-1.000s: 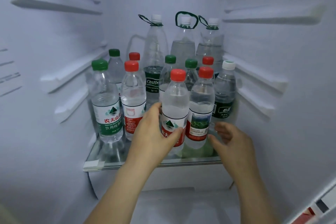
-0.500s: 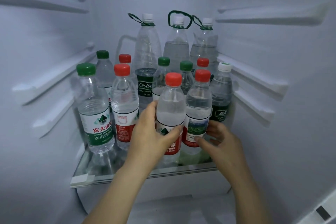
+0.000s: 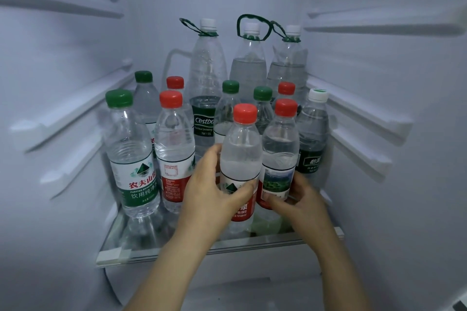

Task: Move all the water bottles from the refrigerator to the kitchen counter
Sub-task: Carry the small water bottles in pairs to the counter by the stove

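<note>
Label (image 3: pixel 240 209) half covered: left grip (image 3: pixel 212 192) holds front bottle (image 3: pixel 241 149); right grip (image 3: pixel 302 201) holds neighbour (image 3: pixel 279 144).

**Dim, cool light, smeared edges**

A weak bluish-white glow hangs above the glass shelf (image 3: pixel 177 251), and the shadows are soft. Below it and to its lower left the walls sink into grey. Its glass carries faint reflections. Print on the red-capped bottle (image 3: pixel 241 159) and the landscape-label bottle (image 3: pixel 279 156) at its front reads clearly. The side rails (image 3: pixel 75 113) left and right of it smear and fan outward, bent by the wide angle.
</note>
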`<action>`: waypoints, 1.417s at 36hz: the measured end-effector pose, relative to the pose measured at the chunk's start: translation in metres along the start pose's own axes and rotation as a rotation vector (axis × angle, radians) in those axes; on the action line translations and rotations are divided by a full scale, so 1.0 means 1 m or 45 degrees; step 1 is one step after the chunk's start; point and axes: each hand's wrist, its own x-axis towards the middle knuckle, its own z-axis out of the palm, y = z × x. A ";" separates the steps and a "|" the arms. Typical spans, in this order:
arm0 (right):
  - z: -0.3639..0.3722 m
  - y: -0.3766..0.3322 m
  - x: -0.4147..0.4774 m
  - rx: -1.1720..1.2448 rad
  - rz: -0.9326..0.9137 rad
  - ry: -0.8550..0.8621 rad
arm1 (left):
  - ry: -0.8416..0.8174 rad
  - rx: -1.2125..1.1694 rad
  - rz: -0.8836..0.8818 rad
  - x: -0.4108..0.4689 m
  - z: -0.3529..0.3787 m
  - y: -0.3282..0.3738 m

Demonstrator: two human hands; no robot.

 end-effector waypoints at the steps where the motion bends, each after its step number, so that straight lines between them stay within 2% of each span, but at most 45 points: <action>1: 0.000 0.001 0.001 0.003 -0.003 -0.003 | -0.002 -0.018 -0.006 0.000 0.000 0.000; 8: 0.003 0.004 0.002 0.021 -0.023 0.019 | -0.010 -0.143 -0.066 0.000 0.002 -0.002; 18: 0.004 0.007 -0.011 -0.024 -0.116 0.156 | 0.069 -0.208 -0.077 -0.011 0.000 0.003; 32: -0.016 -0.017 -0.050 0.005 -0.147 0.163 | 0.156 -0.292 -0.059 -0.052 -0.015 0.020; 39: -0.017 -0.041 -0.091 -0.026 -0.160 0.264 | 0.087 -0.316 0.018 -0.070 -0.028 0.036; 51: -0.021 -0.077 -0.184 -0.150 -0.082 0.581 | -0.185 -0.432 0.106 -0.115 -0.037 0.056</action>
